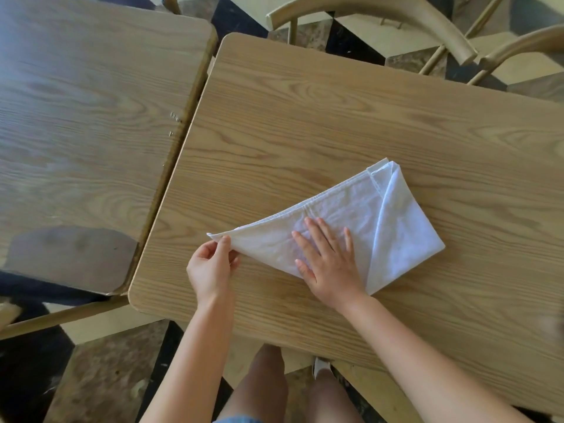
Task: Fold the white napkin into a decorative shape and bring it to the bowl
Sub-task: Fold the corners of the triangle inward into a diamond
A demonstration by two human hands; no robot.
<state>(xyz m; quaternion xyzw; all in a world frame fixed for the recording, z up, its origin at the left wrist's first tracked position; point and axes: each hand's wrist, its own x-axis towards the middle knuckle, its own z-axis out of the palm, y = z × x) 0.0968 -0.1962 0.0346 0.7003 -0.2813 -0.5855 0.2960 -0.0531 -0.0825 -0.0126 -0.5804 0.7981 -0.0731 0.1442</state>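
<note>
Main table (335,117): pale wood-grain laminate, rounded corners, fills centre and right of view. Second table (76,117) at 9 o'clock, same laminate, set beside it with a narrow gap between; its near corner is worn to a dark brown patch. Two curved pale wooden chair backs (381,16) at 1 o'clock, beyond the far edge. Floor below is patterned in black, cream and mottled brown.

White napkin (396,227): soft woven cloth, lightly creased, hemmed edge visible, lying flat on the main table slightly toward 4 o'clock from centre. Folded shape: long triangular flap tapering to a point at 9 o'clock, a second fold overlapping on the 3 o'clock side.

Right hand (328,257): fingers straight and spread, palm flat, pressing on the napkin's middle. Left hand (210,264): thumb and fingertips pinch the napkin's pointed 9 o'clock tip.
</note>
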